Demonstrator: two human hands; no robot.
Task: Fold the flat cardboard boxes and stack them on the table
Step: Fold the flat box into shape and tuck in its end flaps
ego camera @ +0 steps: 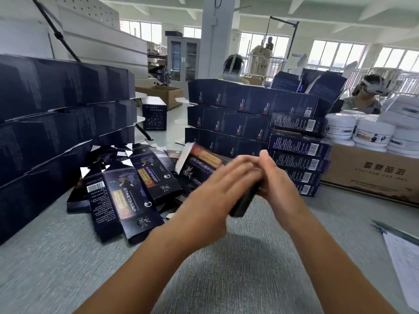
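Looking down over the grey speckled table, we saw a dark cardboard box with red and gold print held in the air between both hands, above the table's middle. Its long axis ran slantwise, from an open, white-lined end pointing up and to the left, down to a dark end pointing toward us and to the right. The left hand lay over its near face with straight fingers pressed flat. The right hand met it from the other side, thumb raised; blur kept us from telling whether its fingers curled round the box or only pushed against it.

Left of the hands, a loose heap of flat dark printed cartons sprawled on the table. At far left rose a tall leaning stack of folded dark blue boxes; a second wall of folded dark blue boxes stood at centre, with a lower pile of barcode-ended boxes touching its right side. One upright dark box stood alone between the stacks. At right, a brown corrugated carton carried white round tubs, and a sheet of printed paper lay at the table's edge. The room beyond was bright, with a white square pillar and long windows.
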